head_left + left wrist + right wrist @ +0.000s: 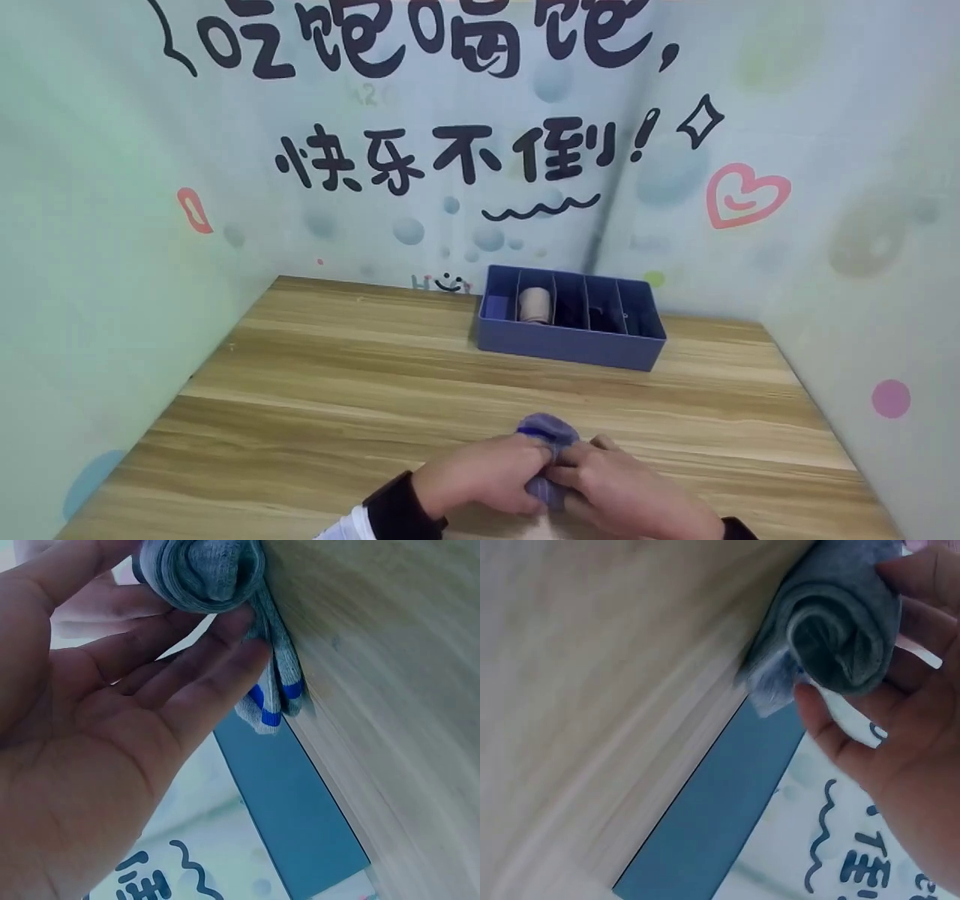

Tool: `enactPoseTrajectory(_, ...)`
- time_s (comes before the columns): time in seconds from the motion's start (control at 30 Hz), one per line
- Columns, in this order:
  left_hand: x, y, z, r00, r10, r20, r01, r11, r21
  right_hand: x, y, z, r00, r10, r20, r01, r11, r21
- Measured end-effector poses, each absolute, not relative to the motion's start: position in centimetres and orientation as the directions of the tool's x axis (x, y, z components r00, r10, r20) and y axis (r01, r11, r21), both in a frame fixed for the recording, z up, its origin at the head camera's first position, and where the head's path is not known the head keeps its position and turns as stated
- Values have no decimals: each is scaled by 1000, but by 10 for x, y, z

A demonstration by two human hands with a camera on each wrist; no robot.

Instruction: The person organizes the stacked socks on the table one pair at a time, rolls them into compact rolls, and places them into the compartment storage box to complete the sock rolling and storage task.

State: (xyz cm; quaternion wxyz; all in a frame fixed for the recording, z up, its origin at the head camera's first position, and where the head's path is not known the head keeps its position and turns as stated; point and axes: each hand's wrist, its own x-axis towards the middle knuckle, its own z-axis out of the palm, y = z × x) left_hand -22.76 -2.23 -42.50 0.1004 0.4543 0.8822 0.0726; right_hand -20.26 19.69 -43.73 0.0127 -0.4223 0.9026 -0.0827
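Grey socks (549, 429) with blue bands lie low in the head view, partly rolled up, between my two hands. My left hand (495, 472) grips one side of the roll. On the other side, my right hand (619, 484) holds it with thumb and fingers. The left wrist view shows the coiled end of the sock roll (202, 574), with two loose toe ends reaching away toward the box. From the right wrist, the other coiled end of the roll (844, 637) appears, fingers bent around it. Parts of the socks are hidden under my fingers.
Beyond the hands, a blue divided box (562, 349) stands at the back of the wooden table (337, 397). A beige rolled item (535, 306) sits in its second compartment from the left; dark items lie in compartments farther right. Printed cloth walls (465, 240) enclose the table.
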Motion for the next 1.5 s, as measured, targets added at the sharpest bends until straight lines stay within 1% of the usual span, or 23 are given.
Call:
enactPoseTrajectory(0.13, -225, -23, -424, -621, 774, -122, 750, 632, 193, -204, 199, -438, -673, -739, 31, -735, 664, -141)
enactPoseTrajectory(0.17, -225, -23, -424, -630, 767, -123, 743, 641, 194, -205, 199, -439, -670, -741, 44, -739, 660, -135)
enactPoseTrajectory(0.3, -226, -22, -425, -647, 753, -118, 721, 655, 228, -209, 197, -441, -644, -748, 159, -765, 629, -138)
enactPoseTrajectory(0.37, -226, -22, -425, -649, 752, -113, 720, 655, 227, -210, 196, -441, -652, -729, 209, -758, 631, -163)
enactPoseTrajectory(0.4, -226, -22, -425, -650, 752, -108, 721, 656, 223, -210, 195, -440, -665, -713, 223, -747, 641, -176)
enactPoseTrajectory(0.47, -224, -20, -426, -650, 753, -99, 728, 655, 201, -208, 194, -439, -683, -690, 241, -729, 666, -159)
enactPoseTrajectory(0.5, -223, -20, -426, -648, 756, -94, 735, 653, 181, -206, 193, -438, -684, -685, 251, -724, 679, -121)
enactPoseTrajectory(0.6, -220, -19, -428, -653, 754, -68, 748, 657, 91, -201, 190, -436, -657, -704, 270, -723, 689, 37)
enactPoseTrajectory(0.7, -217, -19, -430, -674, 737, -52, 738, 675, 6, -195, 187, -435, -651, -725, 225, -711, 686, 154)
enactPoseTrajectory(0.77, -216, -20, -432, -683, 729, -50, 731, 682, -30, -193, 185, -435, -653, -735, 186, -706, 679, 203)
enactPoseTrajectory(0.83, -215, -20, -431, -682, 730, -56, 732, 679, -54, -192, 184, -436, -644, -745, 172, -703, 666, 249)
enactPoseTrajectory(0.9, -215, -19, -431, -670, 740, -63, 742, 666, -77, -193, 184, -437, -625, -759, 186, -700, 649, 298)
enactPoseTrajectory(0.97, -215, -18, -430, -667, 741, -80, 745, 664, -65, -193, 185, -438, -613, -764, 203, -699, 643, 313)
enactPoseTrajectory(1.03, -216, -18, -430, -664, 742, -88, 747, 664, -41, -194, 186, -437, -619, -761, 193, -708, 648, 282)
enactPoseTrajectory(1.13, -219, -19, -430, -656, 749, -98, 753, 658, -15, -196, 189, -435, -658, -739, 147, -718, 674, 173)
enactPoseTrajectory(1.23, -220, -21, -429, -634, 768, -92, 773, 632, -56, -199, 191, -433, -687, -715, 132, -713, 698, 70)
enactPoseTrajectory(1.37, -219, -22, -427, -621, 779, -81, 783, 614, -96, -203, 192, -433, -698, -704, 130, -709, 705, 14)
enactPoseTrajectory(1.5, -217, -23, -426, -600, 799, -43, 797, 593, -115, -202, 195, -431, -709, -704, 47, -705, 706, -62)
